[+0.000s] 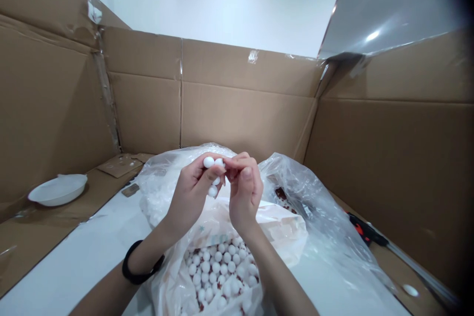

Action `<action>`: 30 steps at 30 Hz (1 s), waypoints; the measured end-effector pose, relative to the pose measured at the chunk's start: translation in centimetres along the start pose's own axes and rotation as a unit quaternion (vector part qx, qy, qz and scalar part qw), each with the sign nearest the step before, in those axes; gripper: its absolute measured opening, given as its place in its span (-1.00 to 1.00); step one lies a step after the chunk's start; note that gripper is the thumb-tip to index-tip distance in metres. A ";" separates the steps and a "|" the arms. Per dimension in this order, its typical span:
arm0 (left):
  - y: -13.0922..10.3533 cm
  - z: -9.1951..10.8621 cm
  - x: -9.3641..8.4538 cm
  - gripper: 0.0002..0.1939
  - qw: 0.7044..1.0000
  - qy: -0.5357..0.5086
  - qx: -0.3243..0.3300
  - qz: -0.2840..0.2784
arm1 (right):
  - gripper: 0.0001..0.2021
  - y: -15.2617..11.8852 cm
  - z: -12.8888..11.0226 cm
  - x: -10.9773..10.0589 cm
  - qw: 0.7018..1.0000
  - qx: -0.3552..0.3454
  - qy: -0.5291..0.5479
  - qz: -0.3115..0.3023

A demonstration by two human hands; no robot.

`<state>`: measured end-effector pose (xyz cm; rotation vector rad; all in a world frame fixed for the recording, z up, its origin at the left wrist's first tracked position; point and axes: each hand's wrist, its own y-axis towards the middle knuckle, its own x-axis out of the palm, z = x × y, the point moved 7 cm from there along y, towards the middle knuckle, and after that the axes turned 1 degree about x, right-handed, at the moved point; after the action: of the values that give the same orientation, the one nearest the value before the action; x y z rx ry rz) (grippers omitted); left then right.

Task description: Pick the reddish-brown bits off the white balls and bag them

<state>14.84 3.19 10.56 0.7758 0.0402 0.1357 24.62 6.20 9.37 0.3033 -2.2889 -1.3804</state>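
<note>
The left hand (190, 187) curls tight around small white balls (208, 162) above a bag (208, 221). Two make a row running sideways, and two more peek out below. They look round and smooth. The right hand (243, 192) curls beside them; I can't tell if it holds anything.

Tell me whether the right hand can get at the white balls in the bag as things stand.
Probably yes: the bag seems to gape open below the right hand, leaving many white balls exposed, though that hand is up at the left hand.
</note>
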 end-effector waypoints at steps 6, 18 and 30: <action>0.1 0.0 0.1 -0.75 1.000 -0.016 -0.014 -0.009 | -0.73 -0.4 0.5 -0.3 1.000 -0.015 -0.017 0.012; 1.3 0.5 -2.4 -0.81 0.994 0.111 0.013 0.014 | -0.72 0.9 -0.6 0.2 0.998 0.049 -0.042 -0.017; 1.0 0.0 -0.7 -0.72 0.961 0.215 -0.018 -0.176 | -0.62 -0.1 4.3 -2.5 0.789 0.469 0.353 0.178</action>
<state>14.01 3.79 11.28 0.6805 0.5840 -0.0358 24.73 10.48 6.94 0.5317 -2.0008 0.1766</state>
